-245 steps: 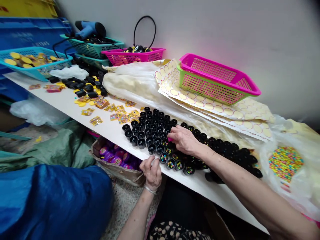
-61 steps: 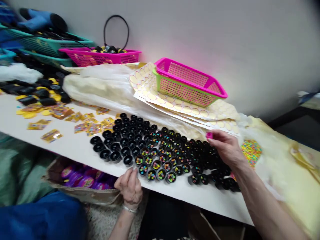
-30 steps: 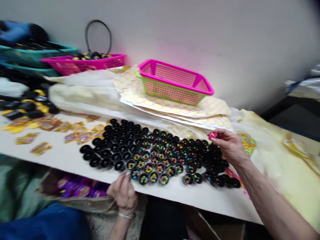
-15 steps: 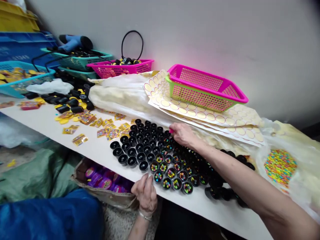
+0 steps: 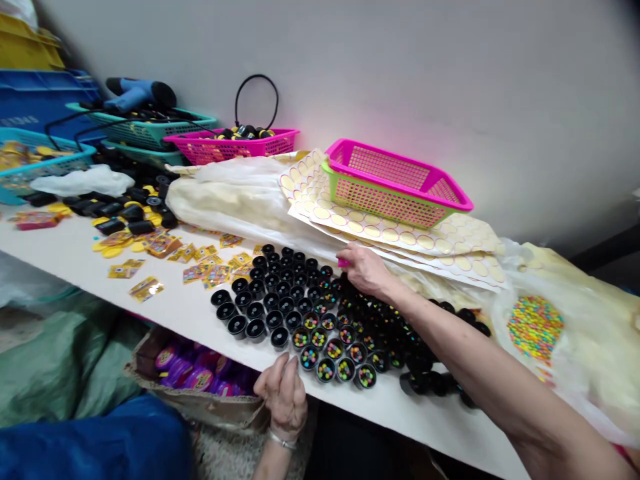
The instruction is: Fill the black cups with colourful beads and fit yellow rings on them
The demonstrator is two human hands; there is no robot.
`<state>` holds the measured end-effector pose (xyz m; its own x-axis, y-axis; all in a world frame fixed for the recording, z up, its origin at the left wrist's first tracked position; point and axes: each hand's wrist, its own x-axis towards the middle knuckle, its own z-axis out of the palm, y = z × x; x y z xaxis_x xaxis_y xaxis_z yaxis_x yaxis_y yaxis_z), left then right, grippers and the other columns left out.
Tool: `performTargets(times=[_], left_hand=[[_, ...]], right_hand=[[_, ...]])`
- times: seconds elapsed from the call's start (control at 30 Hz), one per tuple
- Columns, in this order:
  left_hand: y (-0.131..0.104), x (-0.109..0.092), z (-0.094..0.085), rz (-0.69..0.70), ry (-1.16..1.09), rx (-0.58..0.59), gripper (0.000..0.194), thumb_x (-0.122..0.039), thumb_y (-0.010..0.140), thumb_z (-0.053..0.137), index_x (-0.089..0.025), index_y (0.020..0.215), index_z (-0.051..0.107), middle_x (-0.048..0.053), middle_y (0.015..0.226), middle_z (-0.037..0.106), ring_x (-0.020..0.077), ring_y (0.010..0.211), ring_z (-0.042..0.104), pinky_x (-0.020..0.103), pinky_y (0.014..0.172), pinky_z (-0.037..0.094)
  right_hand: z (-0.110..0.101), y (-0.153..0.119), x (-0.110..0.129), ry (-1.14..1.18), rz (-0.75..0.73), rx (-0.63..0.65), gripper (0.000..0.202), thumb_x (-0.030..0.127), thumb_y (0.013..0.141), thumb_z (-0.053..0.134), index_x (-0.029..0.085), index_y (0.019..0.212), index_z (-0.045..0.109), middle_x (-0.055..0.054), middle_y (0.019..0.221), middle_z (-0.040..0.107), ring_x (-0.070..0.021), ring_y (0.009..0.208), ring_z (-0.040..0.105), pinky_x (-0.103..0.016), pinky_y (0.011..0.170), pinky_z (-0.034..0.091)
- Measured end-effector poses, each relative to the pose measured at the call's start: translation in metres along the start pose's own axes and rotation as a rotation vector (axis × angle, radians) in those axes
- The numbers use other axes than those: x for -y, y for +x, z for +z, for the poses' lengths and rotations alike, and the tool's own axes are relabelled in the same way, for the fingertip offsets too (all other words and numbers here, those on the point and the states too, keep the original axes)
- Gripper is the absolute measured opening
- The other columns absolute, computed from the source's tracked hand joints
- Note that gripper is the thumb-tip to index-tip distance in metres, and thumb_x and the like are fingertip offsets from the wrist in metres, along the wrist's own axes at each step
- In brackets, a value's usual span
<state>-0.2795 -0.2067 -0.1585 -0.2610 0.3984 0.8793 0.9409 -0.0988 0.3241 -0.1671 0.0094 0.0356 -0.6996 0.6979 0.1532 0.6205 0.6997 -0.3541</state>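
Observation:
My right hand (image 5: 367,270) is closed around a small bright pink piece (image 5: 344,263), mostly hidden by the fingers. It hovers over the back of a packed group of small round black cups (image 5: 274,318). Cups near the middle and front hold multicoloured candy pellets (image 5: 325,369); those on the left look bare inside. My forearm crosses over the right part of the group and hides many cups. At the table's front edge, my left hand (image 5: 284,397) has its fingers curled together beside the nearest cups, with nothing visible in them.
Stacked pink and green baskets (image 5: 400,190) stand on sticker sheets (image 5: 365,223) at the back. A heap of candy pellets (image 5: 535,327) lies on plastic at right. Printed packets (image 5: 147,289) and black-and-yellow parts (image 5: 133,213) lie left. A carton (image 5: 200,400) of purple containers sits below the edge.
The view has shifted slightly, so most things appear a little left and lower. My right hand stays over the back cups with the pink piece; my left hand keeps its place at the edge.

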Motion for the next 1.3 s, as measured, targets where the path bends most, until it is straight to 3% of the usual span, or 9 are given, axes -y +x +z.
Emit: performTargets(times=[0.1,0.2,0.3,0.43,0.57,0.7,1.0,1.17,1.3], left_hand=[[0.002,0.001,0.004,0.005,-0.005,-0.036,0.037,-0.015,0.084,0.044,-0.015,0.119,0.055,0.014,0.107,0.061,0.0204,0.094,0.054,0.037,0.083,0.035],[-0.001,0.005,0.011,-0.057,-0.033,-0.078,0.029,-0.022,0.084,0.044,-0.016,0.106,0.062,0.014,0.104,0.062,0.0212,0.092,0.053,0.038,0.083,0.035],[-0.006,0.010,0.020,-0.101,-0.052,-0.096,0.025,-0.027,0.083,0.045,-0.017,0.094,0.065,0.012,0.099,0.064,0.0219,0.090,0.055,0.040,0.085,0.035],[-0.005,0.012,0.022,-0.087,-0.057,-0.096,0.024,-0.029,0.081,0.047,-0.017,0.092,0.064,0.012,0.096,0.065,0.0221,0.088,0.056,0.041,0.085,0.035],[0.001,0.007,0.019,-0.071,-0.037,-0.100,0.027,-0.028,0.081,0.047,-0.016,0.099,0.063,0.013,0.099,0.064,0.0230,0.089,0.055,0.042,0.083,0.036],[0.006,0.004,0.019,-0.052,-0.024,-0.122,0.029,-0.027,0.081,0.046,-0.015,0.100,0.063,0.013,0.099,0.064,0.0233,0.089,0.055,0.042,0.082,0.037],[0.000,0.012,0.023,-0.018,-0.005,-0.101,0.031,-0.028,0.084,0.042,-0.014,0.101,0.064,0.015,0.100,0.064,0.0253,0.092,0.055,0.043,0.081,0.037],[0.006,-0.001,0.008,0.024,0.038,-0.055,0.032,-0.020,0.087,0.039,-0.013,0.111,0.058,0.014,0.105,0.061,0.0218,0.095,0.053,0.039,0.084,0.036],[0.006,-0.007,0.002,-0.005,0.008,-0.002,0.034,-0.014,0.085,0.042,-0.012,0.116,0.055,0.015,0.110,0.058,0.0220,0.101,0.050,0.037,0.085,0.037]], right_hand=[[-0.020,-0.055,-0.026,0.554,0.185,-0.202,0.019,0.025,0.075,0.058,0.017,0.091,0.065,-0.002,0.081,0.063,-0.0149,0.073,0.055,-0.027,0.066,0.041],[-0.040,-0.133,-0.069,0.821,0.423,-0.402,0.030,0.032,0.068,0.067,0.018,0.094,0.064,-0.001,0.080,0.064,-0.0127,0.065,0.054,-0.025,0.060,0.041],[-0.063,-0.207,-0.125,0.604,0.678,-0.578,0.032,0.036,0.065,0.065,0.018,0.091,0.063,-0.002,0.078,0.063,-0.0129,0.061,0.052,-0.026,0.056,0.040],[-0.090,-0.255,-0.189,0.135,0.895,-0.485,0.010,0.026,0.061,0.058,0.018,0.066,0.062,-0.004,0.069,0.061,-0.0171,0.070,0.053,-0.028,0.062,0.040],[-0.088,-0.251,-0.213,0.170,0.921,-0.341,0.010,0.011,0.049,0.056,0.018,0.042,0.051,-0.002,0.050,0.053,-0.0192,0.069,0.054,-0.026,0.060,0.036],[-0.069,-0.242,-0.215,0.349,0.876,-0.279,0.003,0.016,0.048,0.059,0.017,0.051,0.057,0.000,0.054,0.058,-0.0181,0.063,0.056,-0.026,0.057,0.039],[-0.075,-0.275,-0.216,0.646,0.801,-0.642,0.035,0.034,0.049,0.074,0.016,0.075,0.060,-0.001,0.069,0.063,-0.0143,0.061,0.057,-0.030,0.064,0.048],[-0.082,-0.248,-0.171,0.831,0.625,-0.729,0.031,0.025,0.051,0.081,0.018,0.077,0.066,-0.002,0.079,0.066,-0.0142,0.069,0.060,-0.028,0.067,0.049],[-0.069,-0.188,-0.102,0.969,0.437,-0.489,0.029,0.021,0.059,0.079,0.021,0.086,0.068,-0.002,0.085,0.068,-0.0141,0.076,0.061,-0.027,0.069,0.048]])
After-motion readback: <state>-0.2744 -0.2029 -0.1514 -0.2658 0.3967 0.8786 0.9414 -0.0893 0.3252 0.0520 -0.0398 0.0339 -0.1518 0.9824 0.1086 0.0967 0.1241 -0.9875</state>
